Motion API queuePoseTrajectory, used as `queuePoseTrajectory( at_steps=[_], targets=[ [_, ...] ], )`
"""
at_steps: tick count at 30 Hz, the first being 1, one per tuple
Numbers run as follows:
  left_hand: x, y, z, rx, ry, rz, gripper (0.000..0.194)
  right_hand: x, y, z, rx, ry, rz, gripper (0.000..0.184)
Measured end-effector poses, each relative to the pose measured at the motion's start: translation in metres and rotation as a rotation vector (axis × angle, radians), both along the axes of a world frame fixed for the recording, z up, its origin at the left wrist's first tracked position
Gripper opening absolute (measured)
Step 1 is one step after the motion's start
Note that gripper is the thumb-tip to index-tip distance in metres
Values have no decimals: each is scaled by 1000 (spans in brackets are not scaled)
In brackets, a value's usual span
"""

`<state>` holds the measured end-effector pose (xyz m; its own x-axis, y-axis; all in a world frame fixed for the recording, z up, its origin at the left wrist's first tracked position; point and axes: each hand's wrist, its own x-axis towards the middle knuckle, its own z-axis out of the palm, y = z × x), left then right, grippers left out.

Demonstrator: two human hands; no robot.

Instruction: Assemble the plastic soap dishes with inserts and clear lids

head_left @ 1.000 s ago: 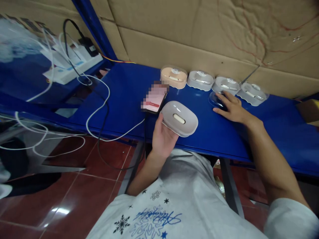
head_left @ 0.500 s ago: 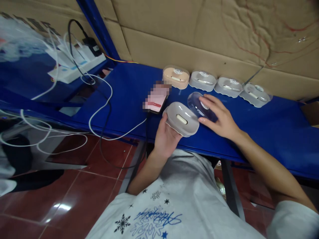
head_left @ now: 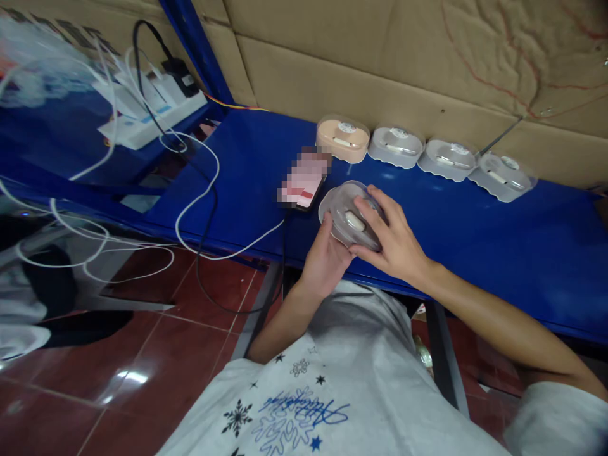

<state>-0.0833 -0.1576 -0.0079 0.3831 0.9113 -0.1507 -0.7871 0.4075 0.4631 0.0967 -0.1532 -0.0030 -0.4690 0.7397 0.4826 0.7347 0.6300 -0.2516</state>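
My left hand (head_left: 325, 263) is closed around the near left side of a grey oval soap box (head_left: 327, 202), its thumb on the rim. A pale bar-shaped piece shows in the middle of the box. Over the box lies a clear domed lid (head_left: 350, 190), a little off its outline to the right. My right hand (head_left: 401, 244) grips this lid from the right, fingers across its top and thumb at the near edge. Whether the lid is seated on the rim, I cannot tell.
Along the cardboard wall stand a peach lidded box (head_left: 342, 149) and several grey ones (head_left: 395, 155) in a row on the blue table (head_left: 475, 253). A phone (head_left: 304, 183) lies left of my hands. White cables (head_left: 216, 168) and a power strip (head_left: 142, 130) are further left.
My right hand has brought the clear lid leftward from beside the grey soap box to over it. My left hand still holds the box. The view has shifted slightly.
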Motion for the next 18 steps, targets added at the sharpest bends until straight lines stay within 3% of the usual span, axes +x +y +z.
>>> queuePoseTrajectory(
  at_steps=[7, 14, 18],
  targets=[
    [1, 2, 0, 30, -2, 2, 46, -5, -1, -3, 49, -4, -10, 94],
    [6, 1, -3, 35, 4, 74, 47, -9, -3, -6, 24, 5, -51, 88],
    [5, -1, -1, -2, 41, 36, 46, -6, -1, -3, 25, 18, 13, 87]
  ],
)
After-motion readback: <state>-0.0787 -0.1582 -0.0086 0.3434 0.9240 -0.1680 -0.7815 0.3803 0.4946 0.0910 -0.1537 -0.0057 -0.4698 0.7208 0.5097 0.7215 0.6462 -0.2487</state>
